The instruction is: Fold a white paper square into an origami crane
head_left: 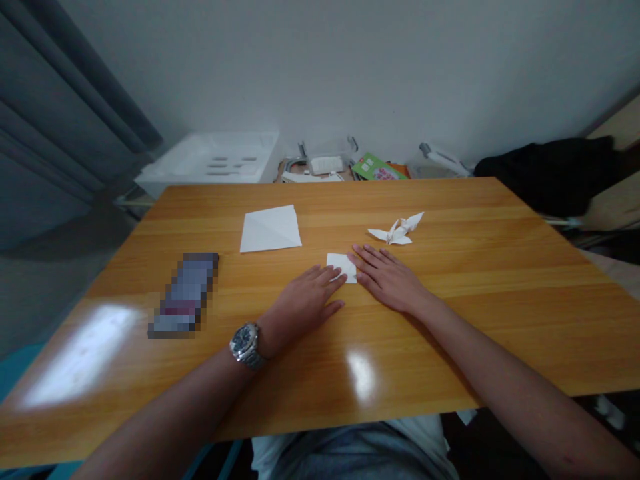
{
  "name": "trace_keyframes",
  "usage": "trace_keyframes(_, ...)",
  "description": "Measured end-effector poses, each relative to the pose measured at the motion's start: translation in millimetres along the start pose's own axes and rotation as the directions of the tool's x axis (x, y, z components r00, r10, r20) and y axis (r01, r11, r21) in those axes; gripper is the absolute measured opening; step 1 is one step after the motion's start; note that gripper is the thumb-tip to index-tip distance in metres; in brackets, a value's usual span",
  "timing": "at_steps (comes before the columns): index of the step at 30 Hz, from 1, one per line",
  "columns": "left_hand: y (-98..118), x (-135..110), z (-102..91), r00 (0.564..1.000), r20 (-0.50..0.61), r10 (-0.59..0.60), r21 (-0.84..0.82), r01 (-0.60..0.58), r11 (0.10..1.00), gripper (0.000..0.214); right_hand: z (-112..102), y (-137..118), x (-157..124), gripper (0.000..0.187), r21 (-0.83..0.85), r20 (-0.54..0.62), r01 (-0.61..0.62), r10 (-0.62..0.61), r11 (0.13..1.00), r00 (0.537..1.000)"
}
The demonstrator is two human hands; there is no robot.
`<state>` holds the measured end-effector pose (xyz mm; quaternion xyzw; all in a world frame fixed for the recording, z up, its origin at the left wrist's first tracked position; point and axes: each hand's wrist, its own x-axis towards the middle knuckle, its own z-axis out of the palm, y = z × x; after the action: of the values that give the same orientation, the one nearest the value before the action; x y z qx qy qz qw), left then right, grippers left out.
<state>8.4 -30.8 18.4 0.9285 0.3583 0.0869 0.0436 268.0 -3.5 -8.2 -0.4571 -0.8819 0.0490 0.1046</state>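
Observation:
Both my hands lie flat on a small folded white paper (340, 263) in the middle of the wooden table (500, 300). My left hand (305, 303), with a metal watch on its wrist, has its fingers stretched out and its fingertips on the paper's left edge. My right hand (387, 277) lies flat with its fingers together, covering the paper's right side. A finished white paper crane (399, 230) sits just beyond my right hand. A larger creased white sheet (270, 228) lies farther back to the left.
A blurred dark rectangular object (184, 293) lies on the table's left part. Behind the table stand a white plastic bin (210, 160), small clutter with a green packet (376, 167), and a dark cloth (545, 173) at the right. Grey curtains hang on the left.

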Motion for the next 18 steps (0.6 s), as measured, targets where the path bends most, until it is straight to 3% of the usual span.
trace_keyframes(18, -2.7, -0.8, -3.5, 1.000, 0.000, -0.018, -0.008, 0.018, 1.000, 0.051, -2.2, -3.7, 1.1, 0.059, -0.004, 0.046, -0.032, 0.032, 0.999, 0.998)
